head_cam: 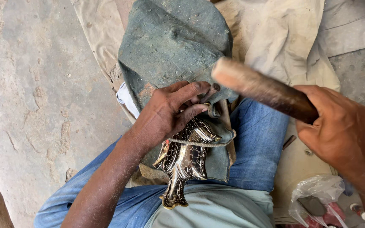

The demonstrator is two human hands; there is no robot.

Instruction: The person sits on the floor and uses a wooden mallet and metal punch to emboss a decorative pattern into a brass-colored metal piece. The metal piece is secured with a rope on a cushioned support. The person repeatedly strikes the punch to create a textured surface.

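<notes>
A shiny metal fish-shaped ornament [185,159] with a scale pattern lies on a grey-green cloth-covered block [172,40] over my lap, tied down by a string [199,143]. My left hand [170,110] rests on the ornament's upper end and pinches a thin metal punch [210,93] between its fingers. To the right, my right hand [339,126] grips a dark wooden mallet handle [262,89], which is raised and points toward the punch, blurred by motion.
Beige cloth [279,38] covers the ground behind the block. A clear plastic bag [317,198] with small items sits at the lower right. Rough concrete floor [34,84] fills the left. My jeans-clad legs [258,143] lie under the block.
</notes>
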